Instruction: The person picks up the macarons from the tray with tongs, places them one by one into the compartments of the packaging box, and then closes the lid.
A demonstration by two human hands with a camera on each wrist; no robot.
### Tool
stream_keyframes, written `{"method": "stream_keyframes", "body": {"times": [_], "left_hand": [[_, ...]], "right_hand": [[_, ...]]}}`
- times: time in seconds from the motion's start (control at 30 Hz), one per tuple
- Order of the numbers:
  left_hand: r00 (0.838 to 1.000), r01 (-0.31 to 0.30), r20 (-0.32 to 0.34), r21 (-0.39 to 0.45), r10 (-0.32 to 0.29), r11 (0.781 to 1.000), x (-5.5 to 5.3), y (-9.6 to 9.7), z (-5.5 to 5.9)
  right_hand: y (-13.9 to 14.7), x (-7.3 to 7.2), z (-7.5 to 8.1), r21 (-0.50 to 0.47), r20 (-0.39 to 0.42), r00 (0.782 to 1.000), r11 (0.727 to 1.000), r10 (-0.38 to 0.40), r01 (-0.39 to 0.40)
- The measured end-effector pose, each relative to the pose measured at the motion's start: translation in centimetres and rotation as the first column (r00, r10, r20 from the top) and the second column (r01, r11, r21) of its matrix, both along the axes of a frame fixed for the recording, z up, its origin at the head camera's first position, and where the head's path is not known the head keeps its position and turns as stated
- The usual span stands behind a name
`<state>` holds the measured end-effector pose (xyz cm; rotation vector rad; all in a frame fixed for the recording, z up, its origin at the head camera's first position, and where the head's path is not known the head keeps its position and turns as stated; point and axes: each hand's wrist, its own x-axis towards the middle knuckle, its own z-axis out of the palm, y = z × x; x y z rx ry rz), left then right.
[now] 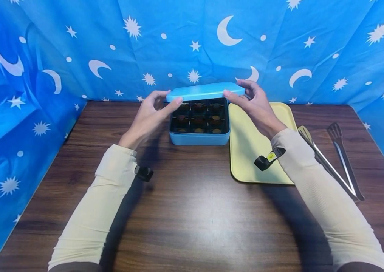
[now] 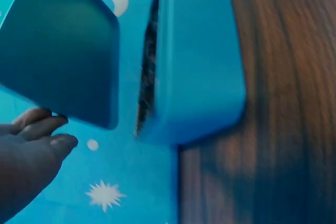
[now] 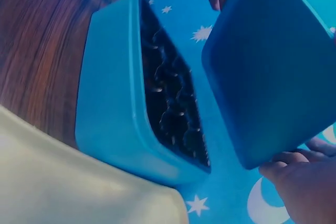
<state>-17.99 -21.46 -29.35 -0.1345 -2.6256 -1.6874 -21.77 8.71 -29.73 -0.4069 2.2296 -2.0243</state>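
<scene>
Both hands hold a light blue box lid (image 1: 205,90), raised and tilted over the open box. My left hand (image 1: 154,109) grips the lid's left end, thumb at the front edge. At the opposite end, the right hand (image 1: 251,105) pinches it with the thumb in front and fingers behind. Below sits the blue box (image 1: 199,139), its black divided insert (image 1: 198,113) holding several small brown, round pieces that look like chocolates. In the right wrist view, a gap shows between the lid's underside (image 3: 273,72) and the box rim (image 3: 137,77).
A pale yellow tray (image 1: 263,170) lies right of the box, partly under the right forearm. Farther right are metal tongs (image 1: 335,172) and a dark slotted turner head (image 1: 335,132). A blue star-and-moon curtain (image 1: 178,45) hangs behind the wooden table (image 1: 192,219).
</scene>
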Motion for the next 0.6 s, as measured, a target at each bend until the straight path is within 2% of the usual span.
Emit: {"method": "stream_keyframes", "body": {"times": [0.13, 0.3, 0.6], "left_hand": [[0.998, 0.057, 0.004, -0.024, -0.057, 0.998, -0.1, -0.9, -1.1], [0.995, 0.103, -0.001, -0.061, -0.103, 0.993, -0.3, -1.8, -2.4], [0.992, 0.123, 0.052, -0.137, -0.117, 0.983, -0.5, -2.4, -4.1]], "right_hand": [[0.2, -0.6, -0.8, 0.024, 0.007, 0.997, 0.997, 0.076, -0.077], [0.1, -1.2, -2.3, 0.101, 0.026, 0.989, 0.983, 0.148, -0.150], [-0.3, -1.5, -4.6, 0.209, 0.035, 0.984, 0.961, 0.176, -0.179]]}}
